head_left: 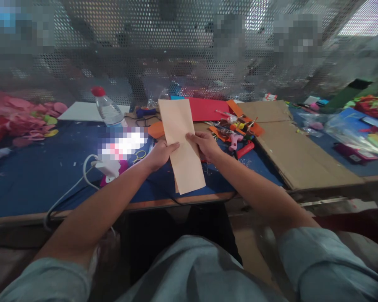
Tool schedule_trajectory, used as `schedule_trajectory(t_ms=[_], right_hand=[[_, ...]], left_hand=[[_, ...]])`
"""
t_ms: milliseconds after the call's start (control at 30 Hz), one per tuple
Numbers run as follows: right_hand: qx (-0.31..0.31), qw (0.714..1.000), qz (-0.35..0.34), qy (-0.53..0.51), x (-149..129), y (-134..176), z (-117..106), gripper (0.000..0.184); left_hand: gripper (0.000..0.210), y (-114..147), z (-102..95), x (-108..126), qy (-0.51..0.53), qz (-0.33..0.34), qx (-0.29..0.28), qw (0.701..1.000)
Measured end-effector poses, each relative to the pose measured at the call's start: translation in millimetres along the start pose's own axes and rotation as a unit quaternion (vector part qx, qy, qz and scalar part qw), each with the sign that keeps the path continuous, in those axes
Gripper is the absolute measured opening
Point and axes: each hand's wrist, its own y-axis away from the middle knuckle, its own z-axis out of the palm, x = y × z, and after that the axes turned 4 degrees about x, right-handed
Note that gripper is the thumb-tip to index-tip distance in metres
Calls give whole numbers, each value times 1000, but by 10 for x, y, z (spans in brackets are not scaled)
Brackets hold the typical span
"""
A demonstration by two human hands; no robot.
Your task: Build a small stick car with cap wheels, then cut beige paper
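Note:
Between my hands I hold a long strip of cream paper (184, 167) that looks folded, with a second edge showing at its lower left. It is tilted slightly, above the front of the blue table. My left hand (160, 155) grips its left edge, thumb on top. On the right edge, my right hand (207, 146) pinches it the same way. The fingers behind the paper are hidden. Just right of my right hand lie a pink glue gun (235, 141) and a red-handled tool (245, 149). Yellow-handled scissors (140, 157) lie near my left hand.
A clear bottle with a red cap (108, 109) stands left, near a white plug and cable (108, 167). Pink paper pieces (28, 117) pile up far left. Red paper (208, 110) lies behind, flat cardboard (305, 155) to the right. A perforated metal screen (189, 54) borders the back.

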Motion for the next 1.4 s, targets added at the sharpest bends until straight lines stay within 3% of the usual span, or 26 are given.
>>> schedule_trajectory(t_ms=[167, 567, 667, 900, 1100, 1233, 1400], right_hand=[[-1, 1000, 20, 9, 28, 12, 39, 55], [58, 997, -27, 50, 5, -126, 12, 56], [74, 994, -47, 62, -26, -131, 17, 54], [99, 990, -76, 72, -61, -101, 56, 49], [113, 988, -88, 60, -48, -128, 28, 43], [105, 990, -84, 52, -32, -100, 40, 45], [97, 992, -78, 34, -25, -57, 100, 50]], left_hand=[[47, -41, -31, -35, 36, 23, 29, 999], [62, 2, -28, -93, 7, -3, -22, 1000], [59, 14, -37, -109, 12, -3, -45, 999], [52, 48, -13, -100, 6, 1, -41, 999], [65, 84, 6, -39, 23, 2, -55, 998], [72, 96, 14, 4, 43, -2, -26, 999], [67, 119, 7, -26, 45, -3, -37, 998]])
